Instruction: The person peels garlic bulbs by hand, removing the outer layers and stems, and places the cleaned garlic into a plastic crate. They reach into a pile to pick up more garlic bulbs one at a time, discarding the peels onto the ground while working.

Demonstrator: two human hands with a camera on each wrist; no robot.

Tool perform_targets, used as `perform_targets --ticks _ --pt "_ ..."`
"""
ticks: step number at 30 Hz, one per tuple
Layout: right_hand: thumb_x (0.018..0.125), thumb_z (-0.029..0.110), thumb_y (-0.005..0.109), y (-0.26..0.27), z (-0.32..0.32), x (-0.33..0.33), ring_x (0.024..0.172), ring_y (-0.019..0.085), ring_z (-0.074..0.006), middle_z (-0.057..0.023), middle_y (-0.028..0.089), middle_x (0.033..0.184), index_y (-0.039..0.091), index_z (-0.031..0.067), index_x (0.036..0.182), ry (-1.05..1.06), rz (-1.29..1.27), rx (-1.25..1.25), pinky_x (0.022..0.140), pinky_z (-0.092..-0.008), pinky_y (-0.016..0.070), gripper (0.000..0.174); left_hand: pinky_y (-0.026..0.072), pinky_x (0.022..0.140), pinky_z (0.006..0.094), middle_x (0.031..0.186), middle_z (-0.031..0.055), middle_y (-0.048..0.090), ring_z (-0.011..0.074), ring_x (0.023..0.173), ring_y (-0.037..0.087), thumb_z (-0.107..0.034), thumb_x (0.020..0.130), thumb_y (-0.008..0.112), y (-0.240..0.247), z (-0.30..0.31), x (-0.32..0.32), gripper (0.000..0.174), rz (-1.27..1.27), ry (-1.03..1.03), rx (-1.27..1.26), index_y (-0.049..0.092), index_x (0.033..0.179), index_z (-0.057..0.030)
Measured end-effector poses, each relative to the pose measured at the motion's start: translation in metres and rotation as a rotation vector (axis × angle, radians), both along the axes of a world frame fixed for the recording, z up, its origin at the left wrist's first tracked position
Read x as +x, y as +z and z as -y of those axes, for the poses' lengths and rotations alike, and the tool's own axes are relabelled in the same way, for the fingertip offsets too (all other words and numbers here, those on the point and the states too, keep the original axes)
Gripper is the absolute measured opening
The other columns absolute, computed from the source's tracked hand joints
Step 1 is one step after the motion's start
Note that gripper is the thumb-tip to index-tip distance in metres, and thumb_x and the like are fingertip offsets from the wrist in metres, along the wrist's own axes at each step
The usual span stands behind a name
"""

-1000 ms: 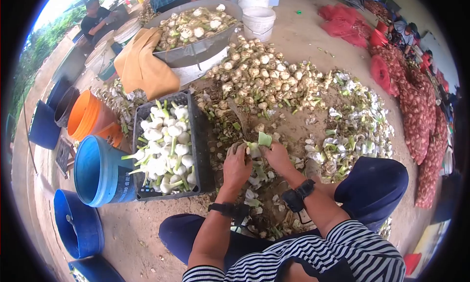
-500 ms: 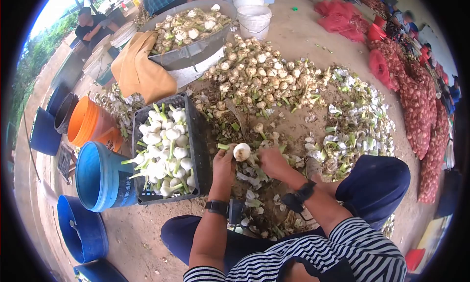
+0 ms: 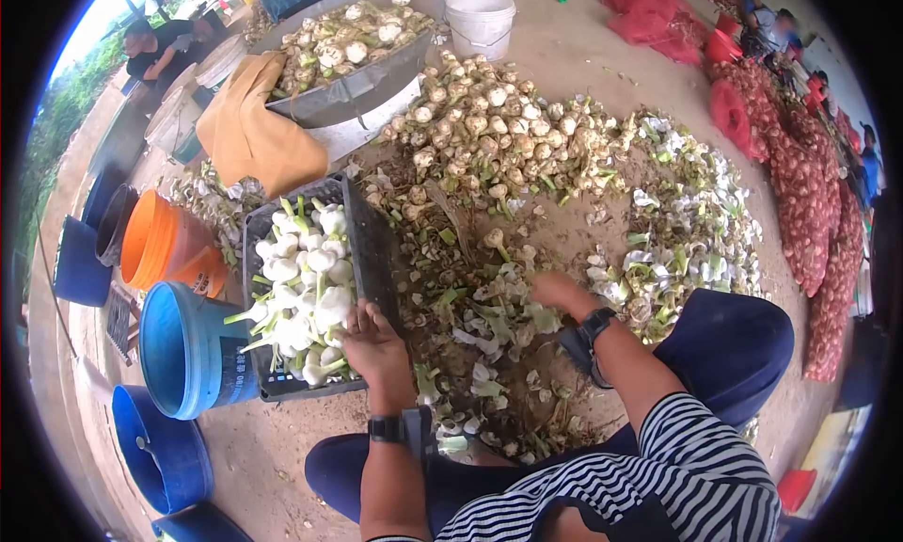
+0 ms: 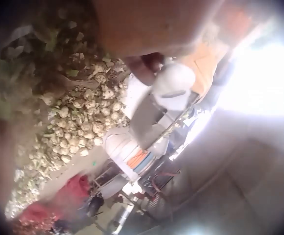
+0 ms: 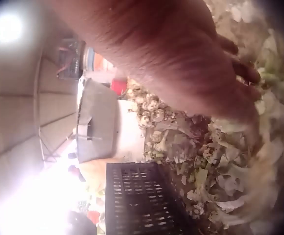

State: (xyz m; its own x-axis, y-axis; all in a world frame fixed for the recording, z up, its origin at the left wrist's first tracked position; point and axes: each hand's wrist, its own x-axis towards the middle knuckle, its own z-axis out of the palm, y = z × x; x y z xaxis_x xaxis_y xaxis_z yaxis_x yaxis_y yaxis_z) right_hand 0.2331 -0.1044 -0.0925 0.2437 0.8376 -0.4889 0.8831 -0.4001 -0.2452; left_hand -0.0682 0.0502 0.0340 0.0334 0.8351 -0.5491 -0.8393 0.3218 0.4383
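Observation:
At the right side of a black plastic crate (image 3: 362, 250), my left hand (image 3: 376, 354) holds a peeled white garlic bulb (image 4: 176, 81) by its fingers, over the other bulbs. Peeled garlic bulbs (image 3: 306, 260) with green stems fill the crate. My right hand (image 3: 562, 294) is low over a litter of garlic skins (image 3: 489, 335), its fingers pointing down. Blurred pale leafy skin (image 5: 262, 181) shows just below those fingers in the right wrist view; I cannot tell whether they grip it.
Unpeeled garlic (image 3: 489, 119) is heaped ahead, with discarded skins (image 3: 696, 213) to its right. A large grey tub (image 3: 348, 90) of garlic stands behind the crate. Blue bucket (image 3: 169, 344) and orange bucket (image 3: 155, 241) line the left. Red net sacks (image 3: 800, 194) lie far right.
My left hand has carried the garlic bulb left and into the crate, after both hands were together peeling it. My right hand has drawn apart and moved slightly right.

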Motion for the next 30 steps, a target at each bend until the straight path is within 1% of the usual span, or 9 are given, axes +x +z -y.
perform_targets --ticks 4,9,14,17,20,23,26,27,30 --pt "0.082 0.024 0.058 0.004 -0.043 0.007 0.083 0.061 -0.0396 -0.0210 0.064 0.088 0.063 0.0051 0.097 -0.439 -0.119 0.443 0.072 -0.0505 0.0477 0.024 0.0511 0.065 0.0238 0.096 0.0083 0.062 0.0171 0.082 0.061 -0.043 0.101 0.038 -0.014 0.028 0.014 0.045 0.060 -0.416 0.173 0.052 0.119 -0.0045" --pt "0.080 0.017 0.060 -0.083 -0.090 -0.001 0.087 0.060 -0.0413 -0.0226 0.063 0.092 0.059 0.0020 0.101 -0.648 0.033 0.444 0.072 -0.0512 0.0472 0.026 0.0461 0.063 0.0235 0.092 0.0039 0.062 0.0120 0.077 0.060 -0.029 0.100 0.049 -0.016 0.045 0.048 0.029 -0.216 -0.818 0.167 0.054 0.115 -0.0063" --pt "0.081 0.019 0.063 -0.050 -0.097 -0.025 0.088 0.062 -0.0390 -0.0196 0.066 0.098 0.066 0.0056 0.107 -0.608 -0.158 0.552 0.077 -0.0469 0.0501 0.029 0.0491 0.073 0.0268 0.093 0.0042 0.059 0.0135 0.083 0.058 -0.023 0.098 0.054 -0.028 0.039 0.052 0.023 -0.280 -0.823 0.249 0.055 0.111 -0.0038" --pt "0.083 0.021 0.064 0.010 -0.079 -0.041 0.086 0.065 -0.0292 -0.0126 0.068 0.097 0.068 0.0078 0.103 -0.383 -0.521 0.558 0.076 -0.0395 0.0502 0.025 0.0493 0.077 0.0268 0.098 0.0043 0.059 0.0134 0.087 0.058 -0.015 0.096 0.055 -0.040 0.035 0.052 0.025 -0.524 -0.777 0.321 0.052 0.118 -0.0034" --pt "0.085 0.020 0.064 0.049 -0.054 -0.060 0.085 0.063 -0.0179 -0.0054 0.068 0.094 0.067 0.0076 0.106 -0.443 -0.911 0.470 0.075 -0.0318 0.0488 0.025 0.0488 0.082 0.0282 0.104 0.0047 0.058 0.0145 0.094 0.057 -0.008 0.094 0.055 -0.045 0.041 0.053 0.031 -0.579 -0.712 0.359 0.048 0.124 -0.0044" --pt "0.086 0.016 0.063 0.076 -0.033 -0.072 0.090 0.059 -0.0123 -0.0039 0.065 0.103 0.060 0.0044 0.116 -0.547 -1.089 0.539 0.079 -0.0273 0.0473 0.032 0.0476 0.084 0.0288 0.106 0.0050 0.058 0.0162 0.098 0.057 -0.006 0.089 0.060 -0.048 0.044 0.050 0.036 -0.510 -1.021 0.432 0.050 0.124 -0.0046" --pt "0.088 0.009 0.059 0.078 -0.020 -0.087 0.093 0.060 -0.0149 -0.0085 0.063 0.109 0.054 0.0005 0.120 -0.742 -1.319 0.676 0.082 -0.0299 0.0487 0.033 0.0476 0.084 0.0321 0.109 0.0074 0.059 0.0188 0.100 0.058 -0.007 0.083 0.067 -0.026 0.061 0.061 0.041 -0.965 -1.029 0.844 0.053 0.121 -0.0040" --pt "0.088 0.007 0.058 0.083 -0.018 -0.092 0.094 0.060 -0.0158 -0.0092 0.063 0.108 0.054 -0.0005 0.119 -0.813 -1.369 0.714 0.083 -0.0304 0.0490 0.033 0.0469 0.083 0.0378 0.111 0.0175 0.059 0.0311 0.097 0.059 -0.008 0.076 0.070 -0.023 0.064 0.065 0.041 -1.138 -0.879 1.127 0.056 0.114 -0.0031" --pt "0.087 0.003 0.056 0.096 -0.015 -0.101 0.095 0.061 -0.0174 -0.0105 0.063 0.108 0.053 -0.0030 0.118 -0.978 -1.409 0.769 0.083 -0.0313 0.0499 0.031 0.0466 0.081 0.0433 0.105 0.0206 0.061 0.0402 0.093 0.057 -0.007 0.072 0.071 0.004 0.081 0.071 0.040 -1.400 -1.067 1.010 0.057 0.109 -0.0027"
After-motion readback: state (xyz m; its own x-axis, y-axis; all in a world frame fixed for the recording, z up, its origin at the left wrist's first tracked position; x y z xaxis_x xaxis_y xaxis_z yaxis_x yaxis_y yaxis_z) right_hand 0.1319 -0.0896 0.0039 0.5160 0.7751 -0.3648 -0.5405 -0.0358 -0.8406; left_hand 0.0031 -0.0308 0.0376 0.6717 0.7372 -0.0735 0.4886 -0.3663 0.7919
